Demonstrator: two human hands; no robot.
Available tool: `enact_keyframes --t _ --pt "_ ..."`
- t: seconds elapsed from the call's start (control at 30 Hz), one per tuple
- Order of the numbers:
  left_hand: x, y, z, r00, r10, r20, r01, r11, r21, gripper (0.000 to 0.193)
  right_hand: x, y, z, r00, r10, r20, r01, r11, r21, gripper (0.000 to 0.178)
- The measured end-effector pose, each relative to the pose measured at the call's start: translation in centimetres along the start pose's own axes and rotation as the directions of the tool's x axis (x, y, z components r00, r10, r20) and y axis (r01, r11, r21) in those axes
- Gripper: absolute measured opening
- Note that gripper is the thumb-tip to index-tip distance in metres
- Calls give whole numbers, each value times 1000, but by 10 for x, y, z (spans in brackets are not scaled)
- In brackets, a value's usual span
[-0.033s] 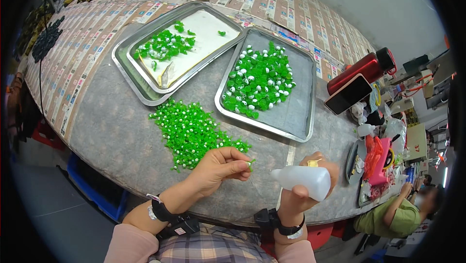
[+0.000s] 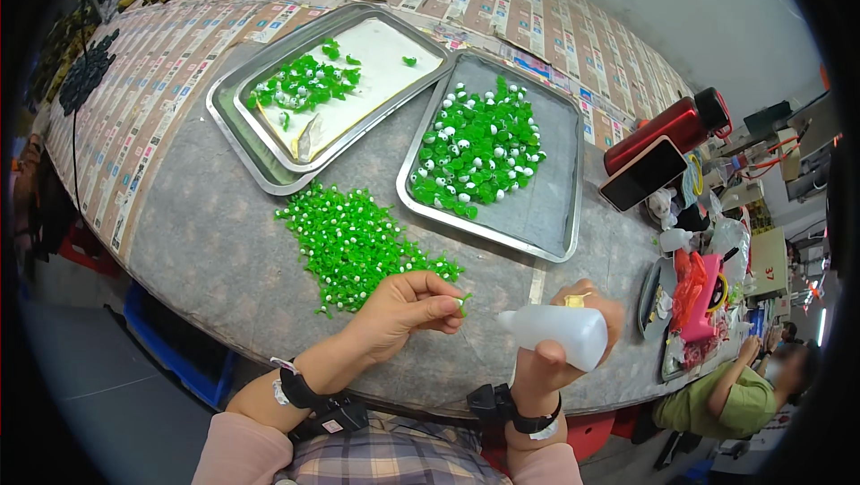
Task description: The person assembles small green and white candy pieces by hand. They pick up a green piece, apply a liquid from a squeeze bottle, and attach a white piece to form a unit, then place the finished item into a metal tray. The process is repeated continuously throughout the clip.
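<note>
Between the thumb and fingertips of my left hand [image 2: 408, 310] is a small green plastic piece [image 2: 464, 302] with a pale spot. My right hand [image 2: 548, 369] is wrapped round a translucent white squeeze bottle [image 2: 564, 334], tilted with its nozzle pointing left toward that piece; a gap separates them. Just beyond my left hand lies a loose pile of small green pieces with white spots [image 2: 354, 248]. Farther off, a metal tray [image 2: 554, 207] holds many green pieces with black-and-white eyeballs [image 2: 475, 149]. Similar pieces [image 2: 309, 82] sit on a white-lined tray [image 2: 390, 51] at the left.
A red flask [image 2: 658, 131] and a phone [image 2: 643, 173] leaning on it stand at the right. Nearer are a dark dish [image 2: 647, 301], a pink holder [image 2: 703, 306] and red plastic. Another person [image 2: 726, 395] sits at far right. A blue crate [image 2: 170, 351] is below the table's left edge.
The bottle in my right hand has shifted very slightly. My left hand and the green piece look the same.
</note>
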State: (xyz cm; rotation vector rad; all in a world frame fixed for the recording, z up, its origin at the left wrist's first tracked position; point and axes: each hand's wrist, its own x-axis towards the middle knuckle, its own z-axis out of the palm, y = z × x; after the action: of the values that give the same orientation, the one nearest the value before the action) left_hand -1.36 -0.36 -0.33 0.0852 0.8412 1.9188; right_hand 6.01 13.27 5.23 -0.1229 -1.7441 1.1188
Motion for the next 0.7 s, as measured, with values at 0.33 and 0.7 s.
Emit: enact_keyframes --t 0.33,0.7 --pt "-1 1 0 1000 -10 10 10 1000 -19 11 3 2 4 993 -59 106 59 998 -1 50" --pt "-1 2 3 999 -24 -34 24 1000 9 12 0 6 -3 999 26 20 -27 999 23 52"
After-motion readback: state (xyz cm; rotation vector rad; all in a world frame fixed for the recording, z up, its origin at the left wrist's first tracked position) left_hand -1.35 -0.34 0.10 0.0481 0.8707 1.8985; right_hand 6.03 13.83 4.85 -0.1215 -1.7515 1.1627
